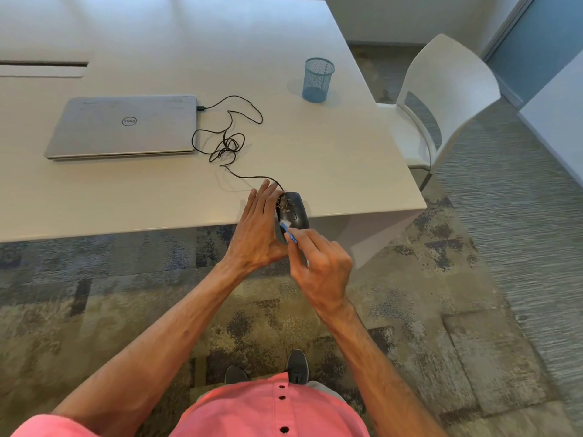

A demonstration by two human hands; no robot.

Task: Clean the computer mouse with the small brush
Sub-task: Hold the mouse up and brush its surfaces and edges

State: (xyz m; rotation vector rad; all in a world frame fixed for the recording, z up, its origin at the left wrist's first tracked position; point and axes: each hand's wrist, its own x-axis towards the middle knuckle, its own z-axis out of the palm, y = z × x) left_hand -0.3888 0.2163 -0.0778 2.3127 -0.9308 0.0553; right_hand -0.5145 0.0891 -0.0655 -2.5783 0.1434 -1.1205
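Note:
A black wired computer mouse (296, 211) is held up at the table's front edge, with bits of debris on its left side near the buttons. My left hand (257, 230) cradles it from the left, fingers stretched along its side and thumb underneath. My right hand (318, 263) pinches a small blue brush (288, 231) whose pale bristles touch the mouse's left rear. The mouse's black cable (227, 143) runs in loose tangles across the table to a closed silver laptop (123, 126).
The white table (331, 152) has a blue mesh pen cup (318, 79) at the back right. A white chair (441, 99) stands at the table's right side. Patterned carpet lies below, with my shoes (296, 365) near the table edge.

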